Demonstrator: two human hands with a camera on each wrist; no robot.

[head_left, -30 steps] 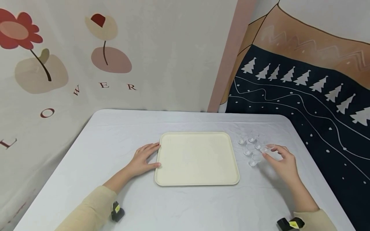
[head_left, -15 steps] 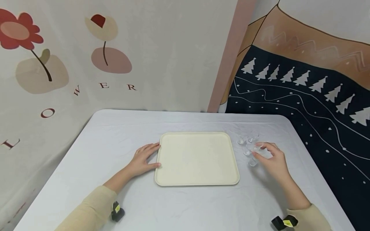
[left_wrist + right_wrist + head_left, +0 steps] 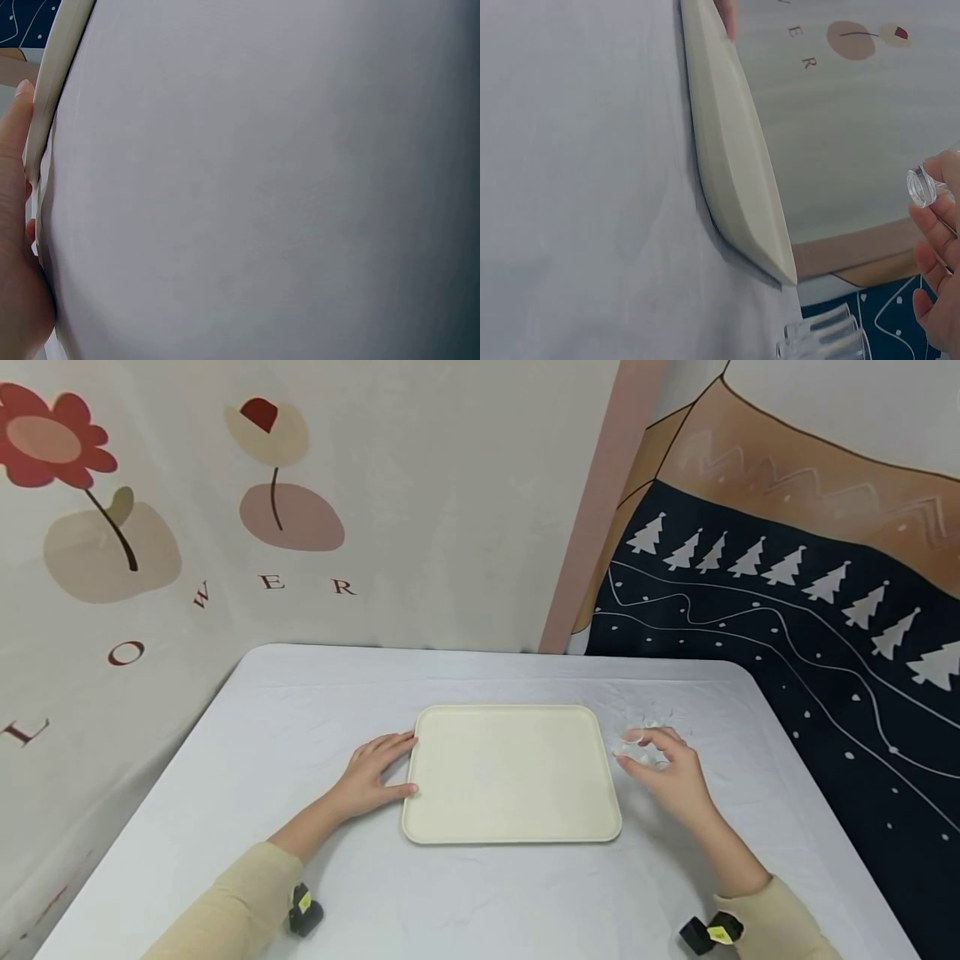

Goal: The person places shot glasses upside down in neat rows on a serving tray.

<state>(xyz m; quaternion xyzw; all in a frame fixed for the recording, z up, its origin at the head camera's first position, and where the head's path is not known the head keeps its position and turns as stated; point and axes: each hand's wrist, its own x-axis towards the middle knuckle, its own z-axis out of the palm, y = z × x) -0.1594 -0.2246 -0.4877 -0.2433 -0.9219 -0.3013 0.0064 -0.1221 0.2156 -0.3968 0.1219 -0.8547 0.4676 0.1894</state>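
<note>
A cream rectangular tray (image 3: 512, 775) lies flat on the white-covered table. Along its left edge my left hand (image 3: 371, 777) rests with straight fingers and thumb touching the rim; the left wrist view shows the thumb (image 3: 22, 112) against the tray's edge. My right hand (image 3: 678, 781) pinches a small clear cup (image 3: 921, 187) between thumb and fingers, just off the tray's right side and raised above the table. Several more clear cups (image 3: 825, 336) stand on the table close by, partly hidden behind the right hand in the head view.
White cloth covers the table (image 3: 480, 902). A pale curtain (image 3: 450, 510) with flower prints hangs behind it, and a dark blue cloth (image 3: 712, 618) with tree prints is at the right. Each wrist carries a black device (image 3: 306, 912).
My right hand has moved left with the clear cup, from beyond the cup group toward the tray's right edge. The left hand and tray have stayed put.
</note>
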